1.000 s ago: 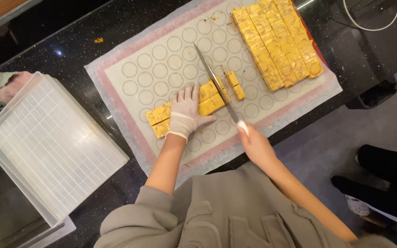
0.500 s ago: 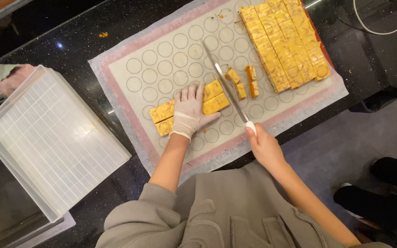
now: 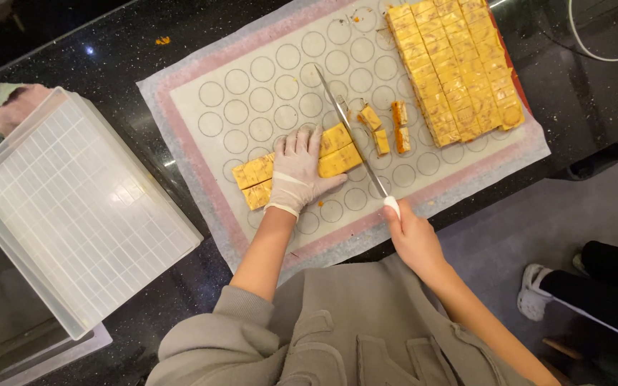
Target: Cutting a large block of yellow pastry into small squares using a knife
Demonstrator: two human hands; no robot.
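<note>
Two yellow cake strips (image 3: 291,170) lie side by side on the circle-printed baking mat (image 3: 202,154), mostly under the gloved left hand (image 3: 296,173). Its fingers (image 3: 302,143) lie flat and slightly spread across both strips, seemingly to pin them so they do not slide under the blade; they press down and grip nothing. Their free ends jut out past the fingertip side of the glove, right against the knife.

The bare right hand (image 3: 413,239), nearest the body, is wrapped around the white handle of the long knife (image 3: 348,136), fingers closed tight on it. The blade runs away from that hand at a slant and meets the strip ends just beyond the gloved thumb, well clear of the fingers, which looks deliberate.

On the far side of the blade from the left hand sit four small cut pieces (image 3: 384,127), loosely apart, apparently pushed aside to leave room for the cut. Further off, at the far corner of the mat, a block of neatly packed slices (image 3: 455,68) lies in tight rows.

Well out to the left of the gloved hand, off the mat, a clear plastic tray (image 3: 73,214) rests on the dark speckled counter (image 3: 109,50).
</note>
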